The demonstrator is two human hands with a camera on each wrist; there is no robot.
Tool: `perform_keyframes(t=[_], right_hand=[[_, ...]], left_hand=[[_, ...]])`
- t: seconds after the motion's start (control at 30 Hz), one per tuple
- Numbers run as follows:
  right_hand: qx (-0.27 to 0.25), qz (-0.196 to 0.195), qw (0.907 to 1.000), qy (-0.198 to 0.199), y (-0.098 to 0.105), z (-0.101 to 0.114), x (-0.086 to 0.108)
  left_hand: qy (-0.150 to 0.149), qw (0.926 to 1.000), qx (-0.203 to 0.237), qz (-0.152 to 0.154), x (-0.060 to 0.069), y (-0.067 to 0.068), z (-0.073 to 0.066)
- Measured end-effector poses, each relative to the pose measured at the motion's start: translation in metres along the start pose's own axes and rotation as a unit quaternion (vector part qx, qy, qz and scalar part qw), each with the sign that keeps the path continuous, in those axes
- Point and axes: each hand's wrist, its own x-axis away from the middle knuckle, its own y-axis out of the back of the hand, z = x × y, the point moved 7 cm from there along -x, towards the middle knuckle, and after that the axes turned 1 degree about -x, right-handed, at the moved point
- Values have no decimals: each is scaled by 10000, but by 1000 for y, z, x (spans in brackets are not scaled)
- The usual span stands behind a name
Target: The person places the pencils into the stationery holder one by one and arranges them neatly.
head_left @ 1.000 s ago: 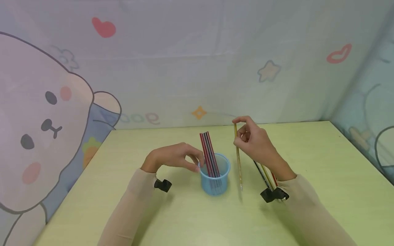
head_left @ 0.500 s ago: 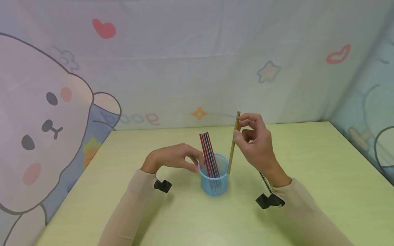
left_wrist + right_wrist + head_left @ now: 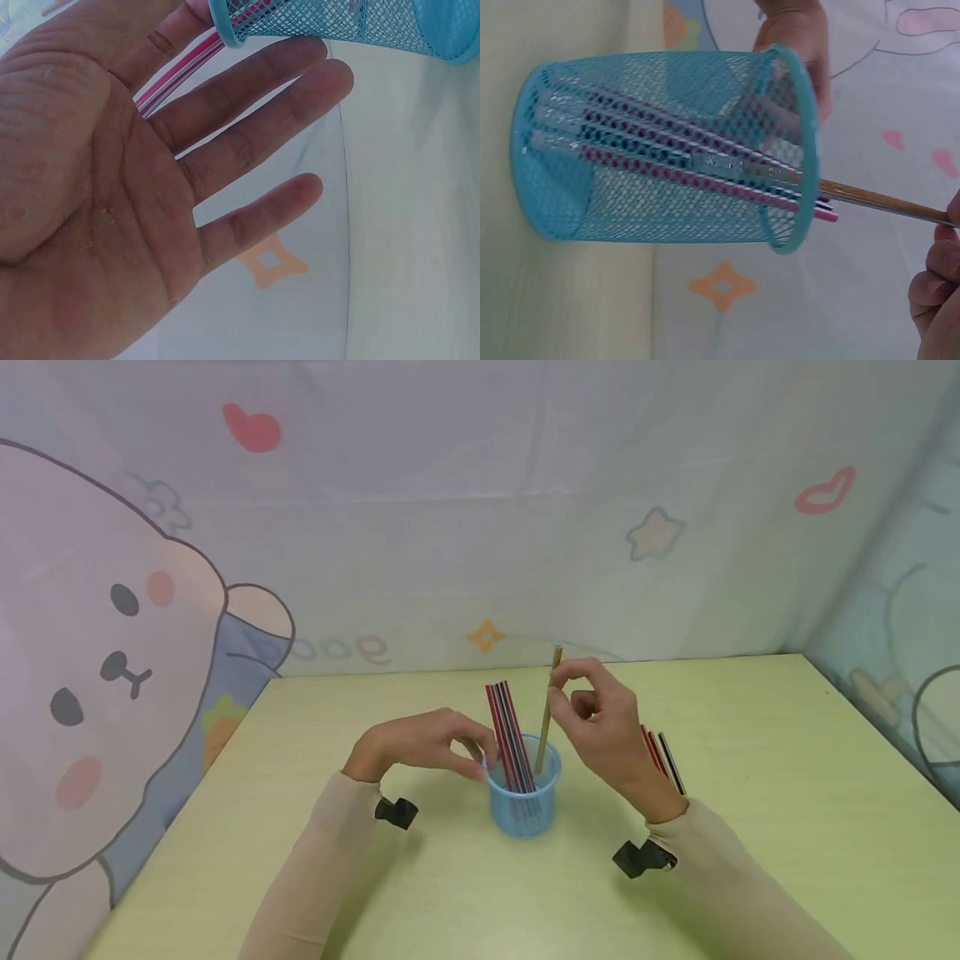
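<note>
A blue mesh pen cup point(image 3: 522, 810) stands upright on the table. Several red-and-white and dark striped pencils point(image 3: 512, 735) lean inside it. My left hand point(image 3: 431, 743) holds the cup's left rim between thumb and forefinger; in the left wrist view the other fingers point(image 3: 262, 127) stretch out along the outside of the mesh. My right hand point(image 3: 600, 714) pinches a gold pencil point(image 3: 547, 718) near its upper end. In the right wrist view this pencil point(image 3: 885, 200) slants through the cup's mouth, its clear-capped lower end inside beside the other pencils.
Several red and black pencils point(image 3: 660, 752) lie on the table point(image 3: 787, 793), partly hidden behind my right wrist. A printed cloth backdrop point(image 3: 420, 527) rises behind the table's far edge. A black wrist camera point(image 3: 397, 812) juts from my left sleeve, another from the right.
My right hand has moved left with the gold pencil, from beside the cup to over it. The pencil's lower end has entered the cup. My left hand and the cup have stayed put.
</note>
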Motion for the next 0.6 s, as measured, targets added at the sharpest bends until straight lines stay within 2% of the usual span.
perform_keyframes(t=[0.1,0.2,0.33,0.43,0.6], right_hand=[[569,518,9965,-323,-13,-15,5],[1196,1005,9860,-587,-23,-25,11],[1819,1295,9718,-761,-30,-32,15],[2062,1429,9639,-896,-33,-34,15],[2258,1867,9491,-1159,-38,-41,20]], left_hand=[[-25,10000,-16,-10,0,-1,-1],[-19,10000,-26,10,0,-3,0],[-23,10000,-67,31,1,-3,1],[-37,9999,-120,18,1,-1,-1],[-8,9999,-132,17,1,0,0]])
